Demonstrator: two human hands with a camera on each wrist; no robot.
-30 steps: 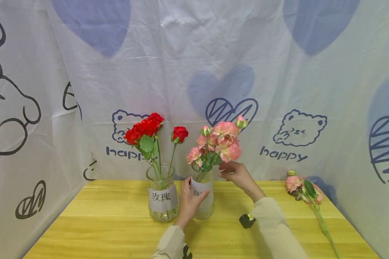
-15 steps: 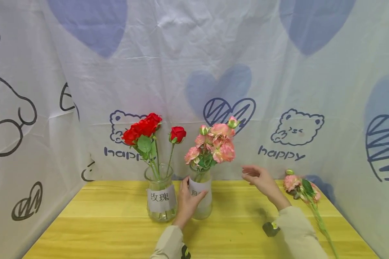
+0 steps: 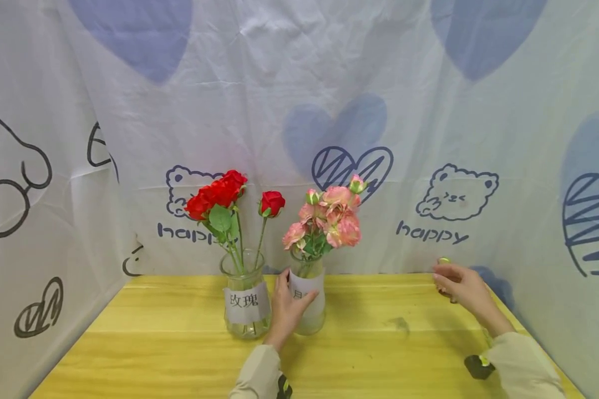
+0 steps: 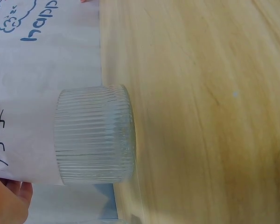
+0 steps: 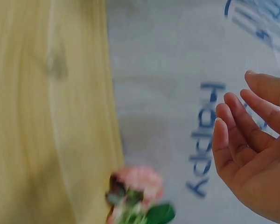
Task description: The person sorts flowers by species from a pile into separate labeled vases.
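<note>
My left hand (image 3: 286,311) grips a ribbed glass vase (image 3: 315,320) with a white paper label, thumb across the front. Pink roses (image 3: 338,219) with buds stand in that vase. In the left wrist view the vase's ribbed base (image 4: 95,135) rests on the table, and part of the hand (image 4: 7,203) shows at the left edge. My right hand (image 3: 466,291) is above the table's far right, its fingers loosely bent and holding nothing. Close by lies a loose pink flower (image 5: 140,182) with green leaves; the hand hides most of it in the head view.
Left of the held vase stands another labelled glass vase (image 3: 247,324) with several red roses (image 3: 217,197). A printed white cloth (image 3: 259,122) hangs behind and beside the yellow wooden table (image 3: 169,338).
My right hand has left the pink roses in the vase and moved right, over to the loose flower. My left hand stays on the vase.
</note>
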